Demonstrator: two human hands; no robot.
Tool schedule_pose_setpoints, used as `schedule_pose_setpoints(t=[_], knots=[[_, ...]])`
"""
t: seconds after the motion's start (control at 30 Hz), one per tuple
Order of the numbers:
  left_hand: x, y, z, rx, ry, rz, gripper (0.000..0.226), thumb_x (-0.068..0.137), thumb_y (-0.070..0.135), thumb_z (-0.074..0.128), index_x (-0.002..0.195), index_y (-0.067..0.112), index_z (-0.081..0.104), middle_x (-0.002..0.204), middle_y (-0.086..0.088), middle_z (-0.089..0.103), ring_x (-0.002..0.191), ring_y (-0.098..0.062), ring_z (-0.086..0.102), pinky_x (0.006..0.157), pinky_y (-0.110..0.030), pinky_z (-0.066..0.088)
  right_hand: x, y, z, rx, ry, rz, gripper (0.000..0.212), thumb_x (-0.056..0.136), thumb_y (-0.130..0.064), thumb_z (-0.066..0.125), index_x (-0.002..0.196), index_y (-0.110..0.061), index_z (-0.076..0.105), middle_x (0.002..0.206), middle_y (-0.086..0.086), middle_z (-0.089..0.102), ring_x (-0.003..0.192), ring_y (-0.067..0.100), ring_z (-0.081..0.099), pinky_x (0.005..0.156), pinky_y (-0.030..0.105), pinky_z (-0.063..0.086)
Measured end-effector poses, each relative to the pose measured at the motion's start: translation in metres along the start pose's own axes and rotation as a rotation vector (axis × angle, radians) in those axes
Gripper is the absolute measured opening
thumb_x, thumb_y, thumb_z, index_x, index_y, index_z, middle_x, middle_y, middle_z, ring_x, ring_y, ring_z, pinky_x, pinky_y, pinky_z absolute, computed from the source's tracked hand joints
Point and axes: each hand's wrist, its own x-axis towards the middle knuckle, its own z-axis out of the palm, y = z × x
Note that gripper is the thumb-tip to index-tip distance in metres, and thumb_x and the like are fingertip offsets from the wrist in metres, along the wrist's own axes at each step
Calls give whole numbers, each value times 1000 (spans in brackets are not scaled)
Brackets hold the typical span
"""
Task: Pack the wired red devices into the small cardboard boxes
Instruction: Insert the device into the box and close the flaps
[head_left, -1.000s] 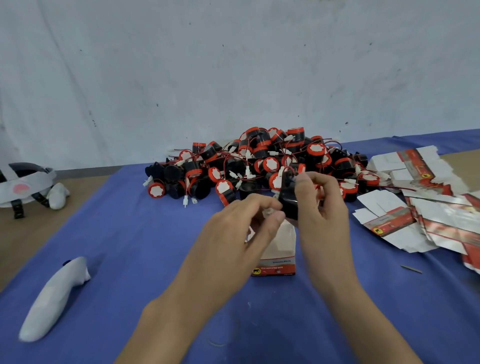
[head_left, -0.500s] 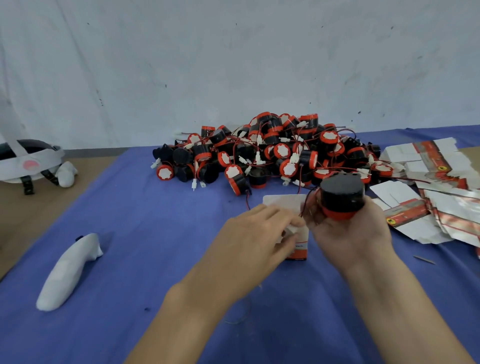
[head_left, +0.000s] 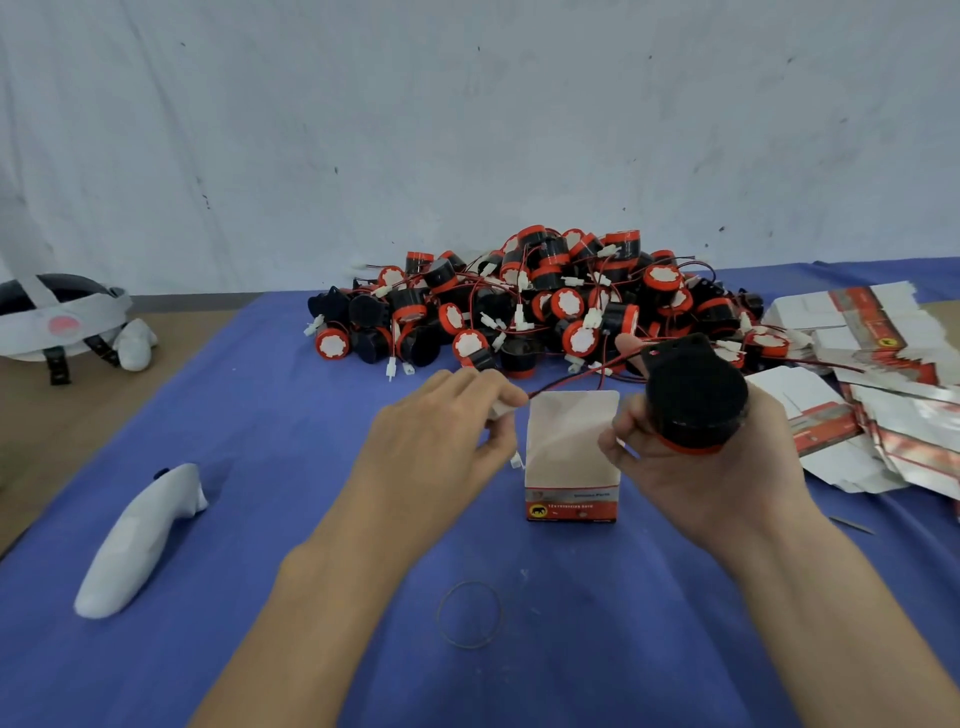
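A small cardboard box (head_left: 571, 467) stands upright on the blue cloth, its top flap raised. My right hand (head_left: 696, 467) grips a black and red round device (head_left: 693, 397) just right of the box and above its opening. A red and black wire (head_left: 571, 379) runs from the device leftward to my left hand (head_left: 441, 441), which pinches the wire's white connector end beside the box's left edge. A big pile of the same wired red devices (head_left: 545, 306) lies behind the box.
Flat unfolded boxes (head_left: 872, 374) are heaped at the right. A white controller (head_left: 135, 540) lies at the left on the cloth, a headset (head_left: 57, 317) at the far left on bare table. A thin wire ring (head_left: 470, 613) lies near the front.
My hands have drawn apart. The left hand has pulled the wire out to the left, and the box between them now shows fully. The device stays in my right hand.
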Motion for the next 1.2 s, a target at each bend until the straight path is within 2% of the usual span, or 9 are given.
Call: schedule_pose_setpoints(t=[0.17,0.3,0.4,0.6,0.73,0.9,1.0,1.1,1.2], knots=[[1,-8,5,3,10,-95,15,96,22,57,107,30,65,95,19,60,89,-3,52,60,-31,50,-3,5,3,-54,-195,56,45,74,-34,48,97,-16,82,66,5,57,61,18,59,71,33,59],[0,-12,8,-2,6,-106,15,97,25,54,108,32,62,98,18,62,90,-4,53,60,-34,52,-2,7,0,-8,-345,131,52,90,-36,38,123,-16,73,69,4,54,62,17,54,71,31,56],[0,-12,10,-7,-10,-97,16,98,27,52,109,33,60,100,19,63,92,-3,52,59,-30,50,-1,9,-1,27,-397,155,52,95,-38,33,113,-17,77,70,3,54,63,17,53,73,32,55],[-1,-14,7,-170,-23,-84,13,97,30,51,103,39,59,92,27,58,92,4,53,65,-31,52,2,4,-2,29,-239,70,46,96,-38,37,90,-12,75,71,6,57,59,19,55,66,34,56],[-5,0,0,-266,-53,17,13,95,38,49,101,39,61,93,24,59,89,-2,59,69,-29,52,4,4,2,-5,-7,-46,42,100,-40,41,90,-8,67,70,9,59,52,18,48,54,32,54],[-7,27,7,-99,-88,233,17,97,30,55,107,25,69,95,16,66,84,-5,58,63,-31,52,5,17,8,-331,231,-167,50,102,-58,39,93,-15,64,62,3,68,49,12,59,59,32,55],[-7,36,12,-41,-94,308,22,100,31,50,109,24,68,97,11,67,85,-10,59,61,-31,50,5,27,9,-623,273,-275,49,101,-62,34,100,-22,61,87,2,69,66,3,64,74,33,55],[-5,38,11,-70,-51,313,21,101,31,49,109,23,67,98,12,65,87,-6,56,62,-26,48,3,31,9,-947,250,-448,42,100,-60,25,106,-28,52,111,2,52,76,-20,47,71,10,39],[-4,37,11,-138,1,259,20,101,32,52,111,22,66,103,16,64,91,3,51,67,-12,39,-1,30,9,-919,185,-474,38,100,-58,35,104,-25,51,111,-1,53,84,-9,51,69,15,40]])
